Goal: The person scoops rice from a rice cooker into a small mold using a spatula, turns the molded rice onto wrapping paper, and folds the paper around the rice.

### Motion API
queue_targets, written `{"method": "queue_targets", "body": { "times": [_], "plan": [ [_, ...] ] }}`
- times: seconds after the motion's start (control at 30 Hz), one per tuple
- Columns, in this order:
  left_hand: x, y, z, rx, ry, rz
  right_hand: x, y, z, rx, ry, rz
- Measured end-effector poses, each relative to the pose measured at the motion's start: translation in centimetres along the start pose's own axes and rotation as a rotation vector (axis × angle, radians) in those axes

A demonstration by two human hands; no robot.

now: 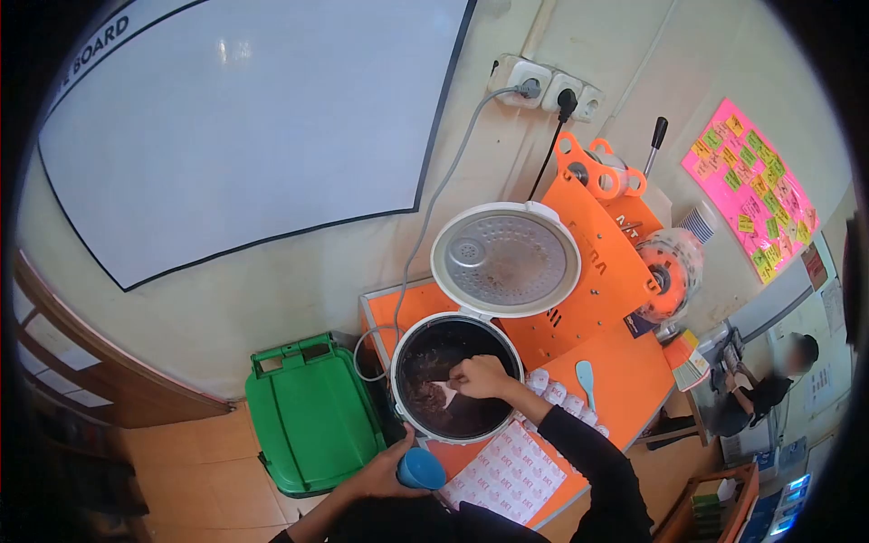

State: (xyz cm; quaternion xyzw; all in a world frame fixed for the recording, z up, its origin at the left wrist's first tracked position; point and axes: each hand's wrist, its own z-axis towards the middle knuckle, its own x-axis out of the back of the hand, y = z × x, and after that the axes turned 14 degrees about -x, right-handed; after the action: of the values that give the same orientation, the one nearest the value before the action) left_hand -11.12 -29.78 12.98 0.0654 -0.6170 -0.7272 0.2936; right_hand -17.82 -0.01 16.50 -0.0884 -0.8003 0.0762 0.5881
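A rice cooker (396,385) stands with its lid (534,262) raised. Inside its dark pot lies brownish-red food (425,398), heaped toward the left side. My right hand (482,376) reaches into the pot, closed around the handle of a pale rice paddle (444,393), whose blade touches the food. Low beside the cooker, my left hand (385,467) grips a blue cup (423,469); the cup's contents cannot be made out. Close to my right forearm are several small wrapped packets (554,393) and a light blue spoon (586,380). Printed wrapping paper (504,475) lies in front of the cooker.
An orange sealing machine (588,244) stands behind the cooker on the orange table (625,362). A green lidded bin (312,416) is to the left. The grey power cord (441,185) runs to a wall socket (523,83). A person (769,389) sits far right.
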Motion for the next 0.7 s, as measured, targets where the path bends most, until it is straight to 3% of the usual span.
{"method": "queue_targets", "body": {
  "times": [0.23, 0.5, 0.6, 0.67, 0.7],
  "plan": [
    [-0.5, -0.7, -0.3, 0.034, -0.044, 0.02, 0.6, 1.3, 1.1, -0.048, -0.192, 0.293],
    [0.3, -0.8, -0.9, 0.017, -0.027, 0.014, 1.4, 1.7, 0.0, -0.05, -0.215, 0.369],
    [2.6, -0.6, -1.5, 0.125, -0.044, -0.153, 2.4, 1.2, -0.5, -0.079, -0.243, 0.361],
    [4.4, -1.1, -2.1, -0.025, 0.254, 0.053, 2.8, 1.7, -1.0, -0.078, -0.221, 0.355],
    [5.0, -1.1, -2.0, -0.031, 0.246, 0.054, 2.8, 2.1, -1.2, -0.102, -0.215, 0.399]
  ]
}}
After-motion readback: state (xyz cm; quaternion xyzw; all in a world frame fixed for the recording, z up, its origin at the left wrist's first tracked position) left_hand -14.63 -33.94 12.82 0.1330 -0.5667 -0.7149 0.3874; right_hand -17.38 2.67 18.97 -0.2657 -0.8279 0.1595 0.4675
